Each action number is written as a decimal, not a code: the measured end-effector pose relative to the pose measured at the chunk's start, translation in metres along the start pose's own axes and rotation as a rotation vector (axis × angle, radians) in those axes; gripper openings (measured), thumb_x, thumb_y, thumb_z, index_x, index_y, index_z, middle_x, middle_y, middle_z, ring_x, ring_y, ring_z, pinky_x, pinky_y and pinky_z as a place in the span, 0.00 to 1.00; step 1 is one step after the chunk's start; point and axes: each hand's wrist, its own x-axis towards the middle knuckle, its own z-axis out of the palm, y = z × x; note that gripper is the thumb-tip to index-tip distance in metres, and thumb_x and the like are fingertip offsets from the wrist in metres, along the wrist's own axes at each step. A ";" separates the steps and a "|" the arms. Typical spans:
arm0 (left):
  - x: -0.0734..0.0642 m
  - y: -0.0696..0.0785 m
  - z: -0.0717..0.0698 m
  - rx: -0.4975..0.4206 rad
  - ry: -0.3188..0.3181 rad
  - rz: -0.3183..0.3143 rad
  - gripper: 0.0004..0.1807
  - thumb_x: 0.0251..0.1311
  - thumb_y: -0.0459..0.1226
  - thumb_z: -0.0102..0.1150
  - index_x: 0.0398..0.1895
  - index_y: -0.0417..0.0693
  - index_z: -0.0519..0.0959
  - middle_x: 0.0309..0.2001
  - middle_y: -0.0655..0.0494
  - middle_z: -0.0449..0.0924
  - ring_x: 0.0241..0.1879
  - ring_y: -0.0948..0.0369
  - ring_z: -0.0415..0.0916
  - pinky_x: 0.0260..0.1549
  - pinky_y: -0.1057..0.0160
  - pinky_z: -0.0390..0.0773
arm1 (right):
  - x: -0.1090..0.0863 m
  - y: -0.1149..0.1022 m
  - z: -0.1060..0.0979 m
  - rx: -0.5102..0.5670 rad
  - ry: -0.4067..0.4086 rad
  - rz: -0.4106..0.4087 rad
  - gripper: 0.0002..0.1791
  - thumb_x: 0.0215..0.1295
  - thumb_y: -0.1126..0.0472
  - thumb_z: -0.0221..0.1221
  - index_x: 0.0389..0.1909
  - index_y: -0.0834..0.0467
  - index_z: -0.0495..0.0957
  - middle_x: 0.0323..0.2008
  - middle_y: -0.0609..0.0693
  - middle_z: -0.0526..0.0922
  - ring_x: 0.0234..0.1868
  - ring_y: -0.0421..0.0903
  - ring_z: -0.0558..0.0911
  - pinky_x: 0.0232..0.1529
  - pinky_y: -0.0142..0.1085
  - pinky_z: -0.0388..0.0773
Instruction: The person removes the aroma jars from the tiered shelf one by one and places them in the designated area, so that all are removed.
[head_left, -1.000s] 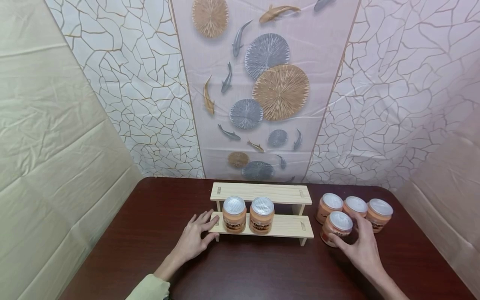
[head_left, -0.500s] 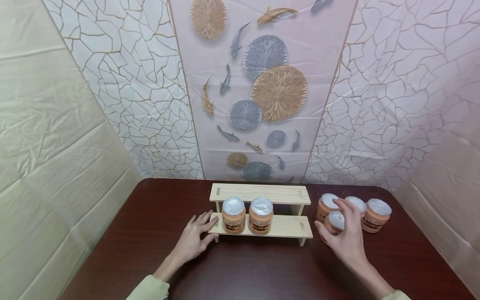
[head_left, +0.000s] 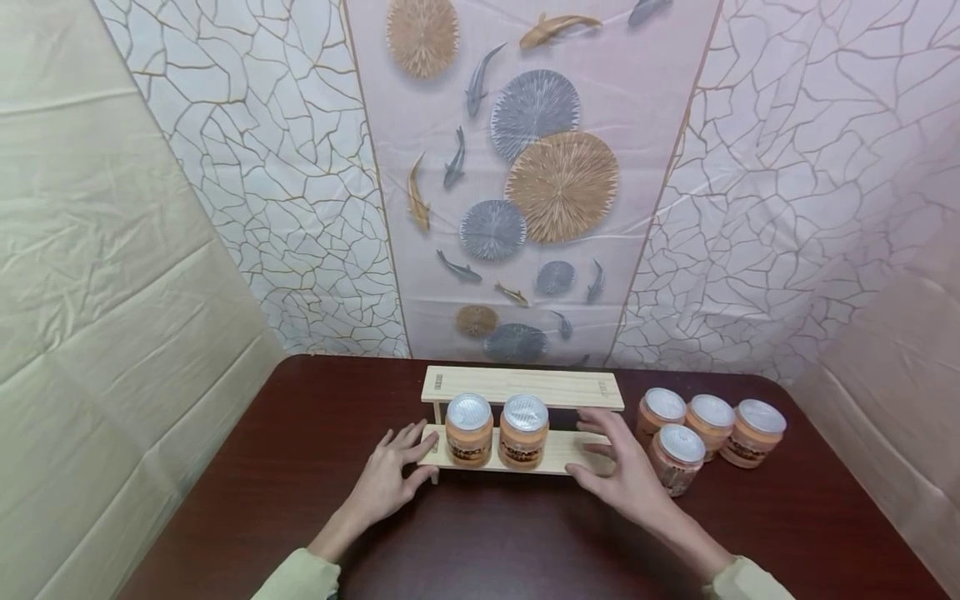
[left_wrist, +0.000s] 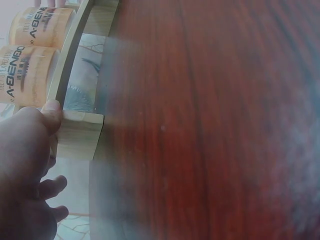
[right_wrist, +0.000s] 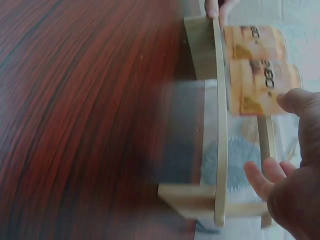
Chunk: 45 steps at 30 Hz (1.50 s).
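Observation:
A two-tier wooden rack [head_left: 558, 450] stands on the dark table. Two orange jars with silvery lids, a left jar [head_left: 468, 433] and a right jar [head_left: 523, 433], sit side by side on its lower tier. My left hand [head_left: 386, 477] holds the lower tier's left end, thumb on the front edge as the left wrist view shows. Over that tier's right end hovers my right hand [head_left: 626, 467], fingers spread and holding nothing. In the right wrist view its thumb [right_wrist: 295, 101] appears in front of the nearer jar [right_wrist: 260, 87]; contact cannot be told.
Right of the rack, several more orange jars stand close together, one front jar [head_left: 677, 458] nearest my right forearm. The upper tier [head_left: 517, 386] bears no jars. Patterned cloth [head_left: 555, 183] hangs behind the table [head_left: 480, 542].
My right hand has left the front jar of the right-hand group and moved left to the rack, fingers spread. The left hand and the two jars on the rack stay put.

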 end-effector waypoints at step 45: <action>-0.001 0.001 0.001 0.007 0.018 0.012 0.27 0.58 0.38 0.71 0.60 0.35 0.79 0.63 0.31 0.71 0.61 0.33 0.70 0.58 0.28 0.63 | 0.032 -0.038 0.052 -0.005 0.054 0.086 0.45 0.40 0.80 0.75 0.63 0.76 0.65 0.54 0.70 0.75 0.48 0.61 0.79 0.40 0.50 0.84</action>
